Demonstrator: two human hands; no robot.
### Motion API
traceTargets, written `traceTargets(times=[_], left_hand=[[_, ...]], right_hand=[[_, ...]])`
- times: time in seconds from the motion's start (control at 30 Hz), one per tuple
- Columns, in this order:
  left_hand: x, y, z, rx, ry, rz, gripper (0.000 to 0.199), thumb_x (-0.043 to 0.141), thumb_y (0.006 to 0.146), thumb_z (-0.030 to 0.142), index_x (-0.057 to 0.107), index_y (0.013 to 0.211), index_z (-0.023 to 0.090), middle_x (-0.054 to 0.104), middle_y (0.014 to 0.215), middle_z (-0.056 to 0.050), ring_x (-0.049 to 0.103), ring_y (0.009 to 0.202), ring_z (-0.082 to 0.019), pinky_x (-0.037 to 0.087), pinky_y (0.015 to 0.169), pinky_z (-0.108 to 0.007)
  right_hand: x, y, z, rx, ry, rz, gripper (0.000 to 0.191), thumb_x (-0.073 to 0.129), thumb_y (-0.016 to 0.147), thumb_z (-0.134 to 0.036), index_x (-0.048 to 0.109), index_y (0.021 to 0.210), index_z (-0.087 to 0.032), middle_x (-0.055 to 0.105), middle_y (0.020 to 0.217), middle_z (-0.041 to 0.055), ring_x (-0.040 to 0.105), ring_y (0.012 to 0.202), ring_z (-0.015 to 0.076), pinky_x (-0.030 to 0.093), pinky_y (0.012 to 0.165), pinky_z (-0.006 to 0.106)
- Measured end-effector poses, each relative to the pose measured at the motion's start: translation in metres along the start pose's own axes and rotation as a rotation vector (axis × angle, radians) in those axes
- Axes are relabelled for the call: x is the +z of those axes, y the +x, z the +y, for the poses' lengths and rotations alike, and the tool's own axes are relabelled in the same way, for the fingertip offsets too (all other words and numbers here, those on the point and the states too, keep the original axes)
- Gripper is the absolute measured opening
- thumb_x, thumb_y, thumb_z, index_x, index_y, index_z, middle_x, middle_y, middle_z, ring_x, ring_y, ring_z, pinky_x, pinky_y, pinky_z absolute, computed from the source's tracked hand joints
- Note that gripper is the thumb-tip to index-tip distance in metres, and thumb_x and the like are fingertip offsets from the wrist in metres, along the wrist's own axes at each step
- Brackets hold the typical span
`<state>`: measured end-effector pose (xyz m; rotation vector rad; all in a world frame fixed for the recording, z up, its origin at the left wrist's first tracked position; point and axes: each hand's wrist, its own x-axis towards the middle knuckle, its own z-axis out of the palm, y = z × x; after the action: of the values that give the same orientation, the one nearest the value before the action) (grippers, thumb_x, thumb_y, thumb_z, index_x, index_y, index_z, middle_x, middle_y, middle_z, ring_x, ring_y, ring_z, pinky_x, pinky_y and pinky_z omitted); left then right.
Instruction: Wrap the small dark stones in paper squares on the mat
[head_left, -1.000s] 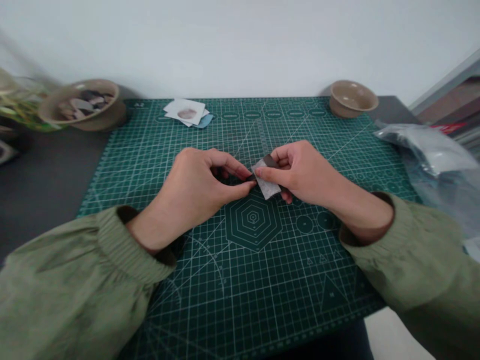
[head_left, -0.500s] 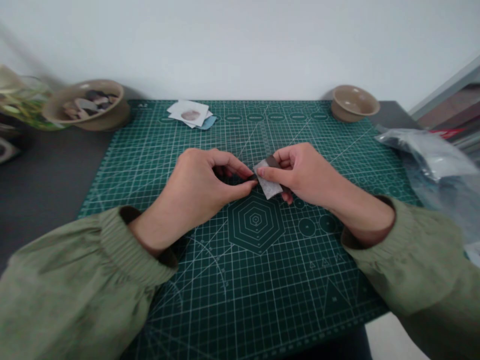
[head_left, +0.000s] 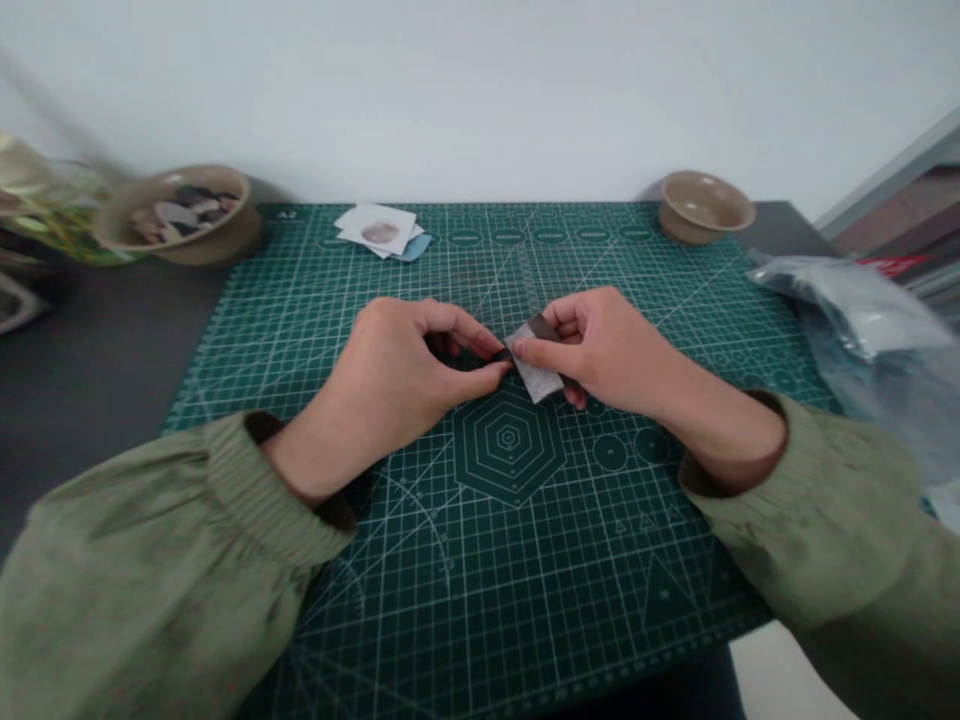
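Note:
Over the middle of the green cutting mat (head_left: 390, 620), my two hands meet. My right hand (head_left: 611, 345) is closed on a small folded piece of what looks like sandpaper (head_left: 538, 378), pale grey on the face toward me and dark brown beyond it. The thumb presses on the grey face. My left hand (head_left: 412, 355) pinches a small dark piece (head_left: 507, 355) between thumb and fingertips, right against the sandpaper's left edge. Most of that piece is hidden by fingers and sandpaper, so its kind is unclear.
A brown bowl (head_left: 244, 225) of dark and tan pieces stands at the back left. Several paper cards (head_left: 379, 230) lie at the mat's far edge. Another brown bowl (head_left: 697, 225) stands back right, with a clear plastic bag (head_left: 862, 310) nearer. A white wall (head_left: 480, 100) rises behind.
The sandpaper and my right hand have shifted very slightly, with the sandpaper still against the dark piece. The whole view has moved a little; both grips look the same.

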<state>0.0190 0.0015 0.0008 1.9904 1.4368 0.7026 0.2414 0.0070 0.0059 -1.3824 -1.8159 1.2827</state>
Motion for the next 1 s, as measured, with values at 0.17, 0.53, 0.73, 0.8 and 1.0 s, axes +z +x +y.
traceTargets(times=[0.17,0.53,0.73,0.8,1.0], left_hand=[[0.0001,0.0000,0.0001,0.000,-0.006,0.004,0.017,0.082,0.080,0.039,0.086,0.092,0.027,0.083,0.086,-0.002,0.074,0.077,-0.022,0.054,0.066,-0.032],[-0.0012,0.0005,0.0010,0.013,-0.005,-0.002,0.017,0.083,0.080,0.039,0.086,0.091,0.027,0.082,0.085,-0.002,0.073,0.077,-0.022,0.054,0.068,-0.034],[-0.0003,0.0001,0.0009,0.017,-0.004,0.004,0.018,0.083,0.080,0.040,0.086,0.091,0.026,0.082,0.084,-0.002,0.073,0.078,-0.022,0.054,0.068,-0.034],[-0.0001,-0.0002,0.0008,0.016,-0.004,0.005,0.017,0.082,0.080,0.039,0.085,0.091,0.025,0.082,0.084,-0.002,0.073,0.078,-0.022,0.053,0.067,-0.033],[0.0001,-0.0006,0.0007,0.032,-0.010,0.011,0.015,0.083,0.080,0.037,0.086,0.091,0.026,0.082,0.083,-0.002,0.072,0.076,-0.021,0.052,0.065,-0.034]], right_hand=[[-0.0001,0.0003,0.0001,-0.018,-0.017,0.013,0.030,0.077,0.097,-0.032,0.066,0.072,-0.020,0.069,0.055,0.0003,0.057,0.040,0.0107,0.039,0.037,0.022],[-0.0021,0.0007,-0.0008,-0.040,-0.042,0.000,0.033,0.074,0.098,-0.031,0.063,0.069,-0.020,0.066,0.052,-0.0012,0.057,0.039,0.0098,0.038,0.037,0.021],[-0.0025,-0.0003,-0.0006,-0.058,-0.072,-0.011,0.036,0.073,0.099,-0.034,0.062,0.068,-0.020,0.066,0.051,-0.0012,0.058,0.039,0.0100,0.038,0.038,0.022],[-0.0026,-0.0006,-0.0015,-0.056,-0.086,0.014,0.033,0.073,0.099,-0.032,0.063,0.070,-0.019,0.067,0.053,-0.0008,0.058,0.039,0.0098,0.038,0.038,0.022],[-0.0033,-0.0012,-0.0025,-0.069,-0.103,0.006,0.034,0.073,0.099,-0.029,0.063,0.067,-0.019,0.065,0.049,-0.0015,0.056,0.038,0.0094,0.037,0.038,0.022]])
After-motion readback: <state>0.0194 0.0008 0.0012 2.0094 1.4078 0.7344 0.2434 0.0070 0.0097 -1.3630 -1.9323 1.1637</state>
